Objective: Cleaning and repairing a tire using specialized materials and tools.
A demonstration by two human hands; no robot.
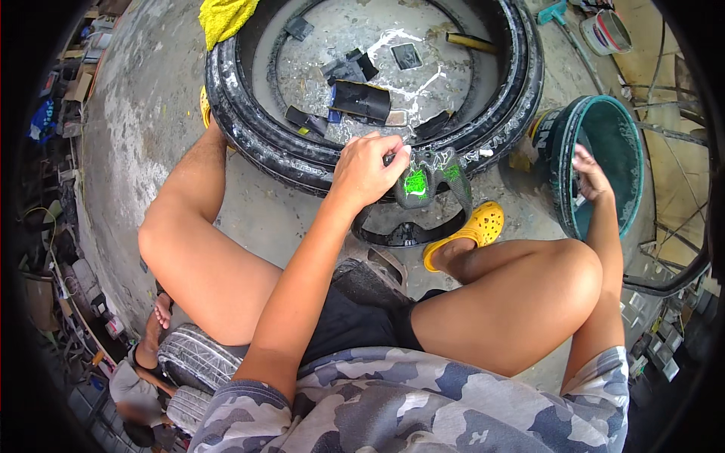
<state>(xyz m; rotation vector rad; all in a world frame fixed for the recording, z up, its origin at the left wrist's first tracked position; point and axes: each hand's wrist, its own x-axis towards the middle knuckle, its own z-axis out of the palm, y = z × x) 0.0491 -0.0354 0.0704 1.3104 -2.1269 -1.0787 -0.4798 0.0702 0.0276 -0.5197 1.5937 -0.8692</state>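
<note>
My left hand (pixel 370 171) is closed on the upper edge of a dark rubber piece (pixel 414 189) with bright green print, held in front of a large black tyre (pixel 268 155). A black strap-like loop (pixel 408 235) curves below this piece; its exact kind is unclear. The tyre lies flat on the floor before me. My right hand (pixel 593 175) is at the mouth of a teal-lined bucket (pixel 633 155), near its left rim. Its fingers are stretched and slightly bent. Nothing can be made out in them.
Cut black rubber pieces (pixel 361 99) lie inside the tyre ring. A yellow cloth (pixel 225 21) hangs over its far left side. A white pail (pixel 606 32) and a teal-headed tool (pixel 553 13) are at the far right. Another person (pixel 137 389) is by stacked tyres (pixel 198 355) at lower left.
</note>
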